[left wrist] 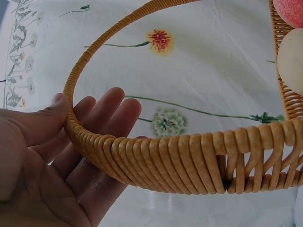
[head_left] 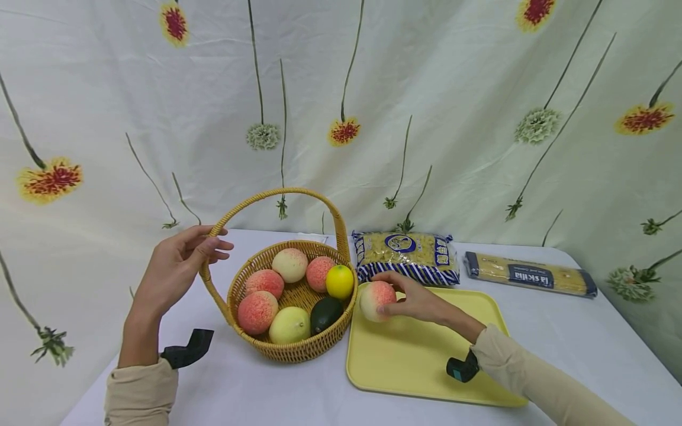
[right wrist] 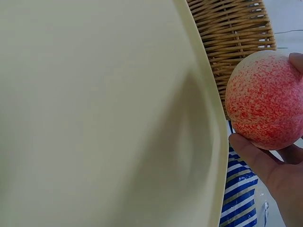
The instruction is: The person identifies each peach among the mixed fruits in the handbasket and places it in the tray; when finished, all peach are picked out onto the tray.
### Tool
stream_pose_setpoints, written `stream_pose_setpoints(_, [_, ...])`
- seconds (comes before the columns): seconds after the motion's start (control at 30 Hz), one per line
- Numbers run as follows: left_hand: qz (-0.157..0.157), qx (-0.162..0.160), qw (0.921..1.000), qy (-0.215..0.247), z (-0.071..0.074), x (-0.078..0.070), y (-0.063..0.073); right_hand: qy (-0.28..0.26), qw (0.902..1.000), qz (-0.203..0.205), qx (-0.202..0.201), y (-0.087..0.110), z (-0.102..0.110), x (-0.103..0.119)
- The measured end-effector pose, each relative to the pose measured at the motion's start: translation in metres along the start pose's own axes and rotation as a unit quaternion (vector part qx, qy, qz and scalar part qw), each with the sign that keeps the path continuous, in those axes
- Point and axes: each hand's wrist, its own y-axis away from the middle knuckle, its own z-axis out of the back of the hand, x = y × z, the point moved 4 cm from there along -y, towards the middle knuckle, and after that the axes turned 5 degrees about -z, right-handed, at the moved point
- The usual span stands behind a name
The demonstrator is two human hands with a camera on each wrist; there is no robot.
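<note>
My left hand (head_left: 173, 266) holds the handle (head_left: 298, 190) of a round wicker basket (head_left: 290, 355), thumb on one side and fingers behind it; the left wrist view shows the same grip on the woven handle (left wrist: 161, 163). In my right hand (head_left: 421, 300) is a white-and-pink peach (head_left: 377, 300), held between thumb and fingers. It is over the left part of a yellow tray (head_left: 405, 364), close to the basket's right side. Inside the basket lie several peaches (head_left: 258, 312), a small yellow fruit (head_left: 340, 281), a larger pale yellow fruit (head_left: 290, 325) and a dark green fruit (head_left: 327, 315).
Behind the tray lies a blue-and-clear bag of pasta (head_left: 405, 254), with a long pack of spaghetti (head_left: 530, 274) to its right. The white table (head_left: 298, 396) ends at a flower-patterned curtain (head_left: 453, 118).
</note>
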Motion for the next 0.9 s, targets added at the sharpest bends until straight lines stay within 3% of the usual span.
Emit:
stream_pose_setpoints(0.4, [0.01,-0.004,0.9999,0.009,0.001,-0.002,0.0,0.012,0.9999,0.0,0.007,-0.008,0.003,-0.006])
stream_pose_setpoints(0.9, [0.0,0.004,0.9999,0.011,0.0,0.001,0.0,0.047,0.9989,0.005,-0.004,-0.015,0.01,-0.015])
